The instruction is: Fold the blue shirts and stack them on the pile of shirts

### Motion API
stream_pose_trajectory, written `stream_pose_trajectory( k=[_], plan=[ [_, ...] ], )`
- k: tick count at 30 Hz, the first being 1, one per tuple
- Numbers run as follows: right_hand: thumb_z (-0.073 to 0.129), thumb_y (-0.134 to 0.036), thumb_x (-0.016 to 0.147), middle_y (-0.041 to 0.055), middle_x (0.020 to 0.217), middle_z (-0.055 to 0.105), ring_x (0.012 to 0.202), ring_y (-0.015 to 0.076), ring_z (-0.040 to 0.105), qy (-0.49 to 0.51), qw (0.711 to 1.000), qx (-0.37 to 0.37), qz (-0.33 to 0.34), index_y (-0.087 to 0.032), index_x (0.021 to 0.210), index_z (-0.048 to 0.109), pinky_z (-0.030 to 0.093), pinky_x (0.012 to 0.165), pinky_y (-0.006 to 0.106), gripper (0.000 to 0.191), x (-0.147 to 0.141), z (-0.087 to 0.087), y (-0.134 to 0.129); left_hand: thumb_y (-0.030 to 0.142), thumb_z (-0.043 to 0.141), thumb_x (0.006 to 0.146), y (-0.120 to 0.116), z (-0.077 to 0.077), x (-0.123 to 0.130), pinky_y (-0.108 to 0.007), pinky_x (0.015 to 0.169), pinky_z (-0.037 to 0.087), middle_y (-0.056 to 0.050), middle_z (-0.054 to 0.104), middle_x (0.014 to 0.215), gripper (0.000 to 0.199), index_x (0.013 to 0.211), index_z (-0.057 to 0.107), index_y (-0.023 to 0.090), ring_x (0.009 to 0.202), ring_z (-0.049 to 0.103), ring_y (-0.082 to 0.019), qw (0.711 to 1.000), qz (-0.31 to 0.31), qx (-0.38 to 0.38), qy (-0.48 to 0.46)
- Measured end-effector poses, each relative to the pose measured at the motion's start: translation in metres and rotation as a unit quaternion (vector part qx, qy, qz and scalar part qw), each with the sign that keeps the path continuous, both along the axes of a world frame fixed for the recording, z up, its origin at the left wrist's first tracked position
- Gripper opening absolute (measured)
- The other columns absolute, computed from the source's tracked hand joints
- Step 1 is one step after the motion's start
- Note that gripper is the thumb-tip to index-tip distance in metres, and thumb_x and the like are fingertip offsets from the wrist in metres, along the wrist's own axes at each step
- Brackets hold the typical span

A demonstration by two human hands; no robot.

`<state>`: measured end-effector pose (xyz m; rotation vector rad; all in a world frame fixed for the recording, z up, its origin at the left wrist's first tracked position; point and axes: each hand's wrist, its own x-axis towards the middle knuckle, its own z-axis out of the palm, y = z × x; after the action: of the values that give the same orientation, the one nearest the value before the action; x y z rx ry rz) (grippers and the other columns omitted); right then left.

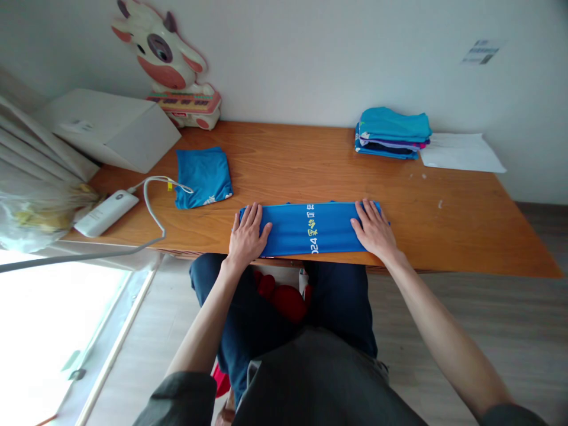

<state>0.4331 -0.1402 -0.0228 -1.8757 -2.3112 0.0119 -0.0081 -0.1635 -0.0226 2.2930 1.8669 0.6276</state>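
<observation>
A blue cloth point(288, 231), folded into a long flat strip, lies along the table's front edge. White and yellow printing runs across its middle. My left hand point(248, 236) rests flat on the strip's left end, fingers stretched out. On its right end lies my right hand point(375, 229), also flat with the fingers apart. Neither hand grips the fabric. Left of the strip, and apart from it, is a blue cloth folded into a square point(204, 177), with a white print at its lower corner.
A stack of folded cloths point(393, 133) and a white sheet of paper point(461, 151) are at the back right of the wooden table point(293, 160). Left stand a white box point(128, 130), a cow-shaped toy keyboard point(186, 103), a white device point(106, 213) with cable and a plastic bag point(39, 207).
</observation>
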Motion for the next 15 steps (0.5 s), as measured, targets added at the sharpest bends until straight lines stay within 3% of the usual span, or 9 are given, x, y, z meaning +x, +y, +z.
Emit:
stream_pose_trajectory(
  k=[5,15],
  plan=[
    [0.030,-0.054,0.120,0.0157,0.193,0.026,0.180,0.0354,0.023,0.000,1.000,0.008,-0.004,-0.012,0.185,0.034,0.024,0.146,0.061,0.077,-0.015,-0.001,-0.006,0.058,0.039,0.120,0.000,-0.001,-0.014,-0.063,0.147,0.019,-0.015,0.033,0.190,0.077,0.183,0.036,0.015,0.179,0.026,-0.037,1.000,0.004,-0.003,0.007],
    [0.029,-0.054,0.120,0.0201,0.191,0.028,0.179,0.0369,0.025,0.012,1.000,0.008,-0.007,-0.009,0.183,0.037,0.020,0.145,0.066,0.078,-0.050,0.001,-0.002,0.062,0.042,0.118,0.028,0.003,-0.048,-0.063,0.147,0.020,-0.016,0.035,0.189,0.081,0.183,0.037,0.015,0.179,0.027,-0.036,1.000,-0.012,-0.021,-0.007]
  ],
)
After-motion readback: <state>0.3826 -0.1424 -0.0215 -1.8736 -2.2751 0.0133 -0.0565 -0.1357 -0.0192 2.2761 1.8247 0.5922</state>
